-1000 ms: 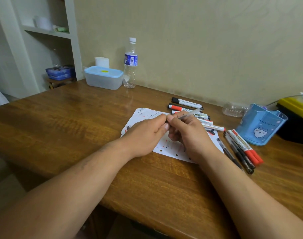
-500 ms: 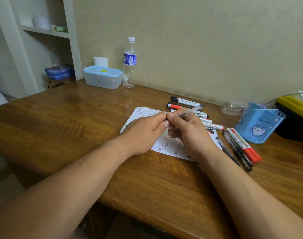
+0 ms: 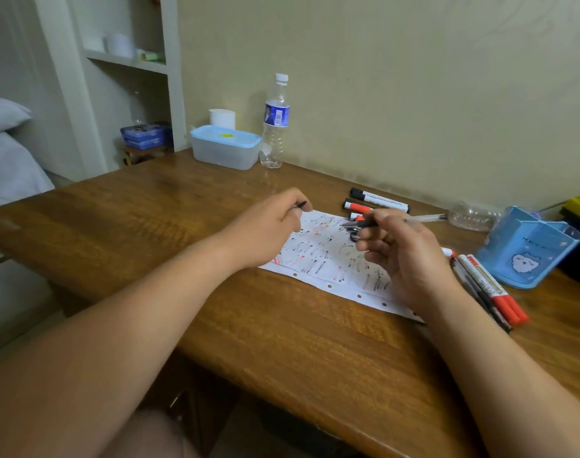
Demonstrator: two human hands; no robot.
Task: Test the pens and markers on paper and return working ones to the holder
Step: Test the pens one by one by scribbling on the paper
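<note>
We see left hand (image 3: 265,229) pinching black cap (image 3: 301,204) in fingertips, over paper's 10 o'clock corner. Right hand (image 3: 404,259) grips pen (image 3: 424,218), fingers curled round barrel, tip aimed at 9 o'clock above paper (image 3: 328,259). Holder (image 3: 526,252) stands at paper's 3 o'clock on table (image 3: 150,226). At 12 o'clock lie markers (image 3: 377,199); spare pens (image 3: 493,292) between paper and holder.

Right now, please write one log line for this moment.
left hand: pinches cap | right hand: holds pen over paper | holder: untouched
</note>
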